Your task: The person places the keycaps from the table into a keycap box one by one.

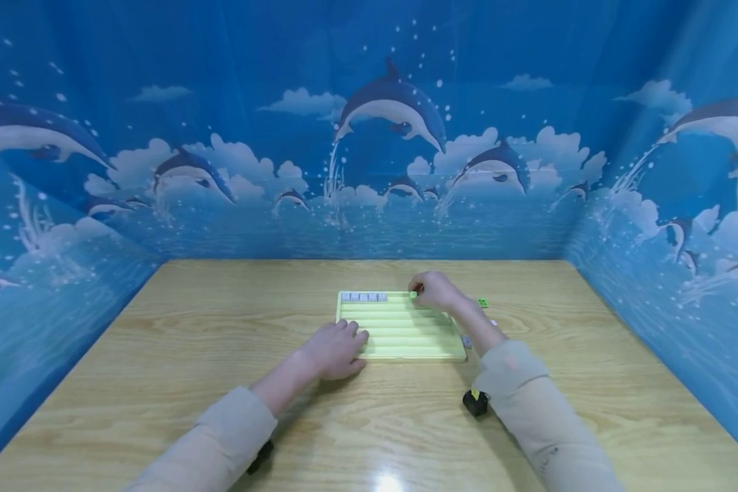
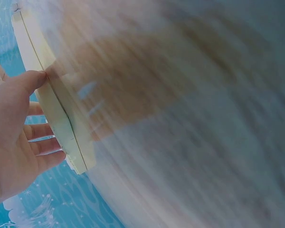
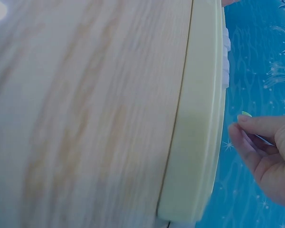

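A pale yellow-green tray (image 1: 406,335) with ridged rows lies on the table. Several small whitish tiles (image 1: 363,297) stand side by side at the left end of its farthest row. My left hand (image 1: 337,348) holds the tray's near left corner, thumb against the front wall and fingers over the left side. Over the far edge, my right hand (image 1: 435,290) pinches a small green piece (image 3: 246,114) between thumb and fingertips; its face is too small to make out. Just right of the tray lies a green tile (image 1: 482,303).
Whitish pieces (image 1: 466,342) lie by the tray's right side, partly hidden by the right forearm. A black device (image 1: 475,403) sits under the right cuff. A blue dolphin-print curtain (image 1: 369,225) encloses the wooden table (image 1: 221,294) at the back and both sides.
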Action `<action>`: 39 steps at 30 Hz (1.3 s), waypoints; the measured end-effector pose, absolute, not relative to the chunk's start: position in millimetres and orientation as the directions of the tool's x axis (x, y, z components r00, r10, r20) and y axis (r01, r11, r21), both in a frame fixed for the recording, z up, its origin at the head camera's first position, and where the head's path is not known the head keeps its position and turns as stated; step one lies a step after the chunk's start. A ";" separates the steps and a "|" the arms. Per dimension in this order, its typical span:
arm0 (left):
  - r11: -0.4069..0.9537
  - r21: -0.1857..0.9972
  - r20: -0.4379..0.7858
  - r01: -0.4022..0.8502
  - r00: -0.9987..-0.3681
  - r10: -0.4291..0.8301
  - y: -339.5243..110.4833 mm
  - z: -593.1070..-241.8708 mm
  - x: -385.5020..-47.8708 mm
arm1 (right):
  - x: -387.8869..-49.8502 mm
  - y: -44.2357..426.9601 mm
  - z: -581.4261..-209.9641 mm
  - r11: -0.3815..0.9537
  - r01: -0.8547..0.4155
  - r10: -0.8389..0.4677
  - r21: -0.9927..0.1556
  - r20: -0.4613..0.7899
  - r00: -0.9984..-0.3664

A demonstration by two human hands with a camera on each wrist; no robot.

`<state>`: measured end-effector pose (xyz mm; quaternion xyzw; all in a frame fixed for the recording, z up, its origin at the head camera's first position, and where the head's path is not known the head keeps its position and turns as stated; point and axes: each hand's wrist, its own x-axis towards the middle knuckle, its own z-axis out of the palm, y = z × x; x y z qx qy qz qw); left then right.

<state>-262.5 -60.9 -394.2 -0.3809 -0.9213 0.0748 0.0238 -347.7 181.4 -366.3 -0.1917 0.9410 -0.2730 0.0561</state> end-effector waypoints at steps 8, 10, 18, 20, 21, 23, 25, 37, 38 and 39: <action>0.699 -0.159 -0.016 0.697 -0.710 0.704 -61.2 -395.9 -262.2 | -356.5 172.0 -372.5 0.785 -0.333 -0.392 -0.523 -0.002 -0.920; 0.697 -0.161 -0.013 0.699 -0.708 0.706 -61.0 -395.9 -262.2 | -358.3 169.6 -372.9 0.787 -0.344 -0.401 -0.512 0.000 -0.916; 0.694 -0.171 -0.012 0.699 -0.706 0.708 -60.6 -397.6 -262.6 | -365.8 157.2 -375.8 0.803 -0.360 -0.418 -0.475 -0.017 -0.908; 0.692 -0.179 -0.011 0.699 -0.705 0.709 -60.7 -397.6 -262.3 | -367.6 154.0 -376.8 0.811 -0.352 -0.410 -0.468 -0.023 -0.912; 0.692 -0.178 -0.008 0.700 -0.704 0.710 -60.9 -397.7 -262.4 | -368.7 152.3 -377.2 0.816 -0.347 -0.406 -0.463 -0.032 -0.913; 0.694 -0.179 -0.007 0.697 -0.706 0.708 -61.2 -397.1 -262.6 | -370.2 149.1 -377.3 0.827 -0.343 -0.403 -0.446 -0.045 -0.914; 0.696 -0.177 -0.005 0.696 -0.708 0.706 -61.4 -396.8 -262.8 | -371.2 146.3 -377.4 0.837 -0.348 -0.404 -0.422 -0.048 -0.913; 0.691 -0.181 -0.009 0.700 -0.704 0.711 -61.2 -396.5 -263.3 | -371.9 142.4 -378.6 0.852 -0.377 -0.417 -0.364 -0.035 -0.908; 0.690 -0.184 -0.008 0.700 -0.703 0.712 -61.4 -397.0 -263.6 | -372.5 142.3 -379.0 0.848 -0.381 -0.422 -0.367 -0.035 -0.906; 0.689 -0.186 -0.005 0.700 -0.702 0.712 -61.7 -397.2 -263.7 | -373.1 142.1 -379.4 0.845 -0.386 -0.427 -0.370 -0.034 -0.903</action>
